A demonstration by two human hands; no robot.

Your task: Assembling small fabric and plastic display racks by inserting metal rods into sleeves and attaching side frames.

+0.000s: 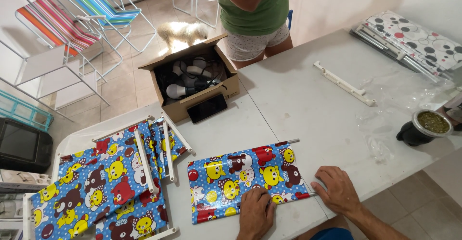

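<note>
Both hands lie open and palm-down, the left hand [255, 212] pressing the cartoon-print fabric panel [245, 180] at the white surface's [308, 105] near edge, the right hand [338, 189] beside its right end, while beyond stand an open cardboard box [192, 83] of bulbs and a folded chair [110, 182].

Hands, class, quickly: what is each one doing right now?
Left hand: open, pressed flat on the cartoon-print fabric panel.
Right hand: open, fingers on the panel's edge rod.
</note>
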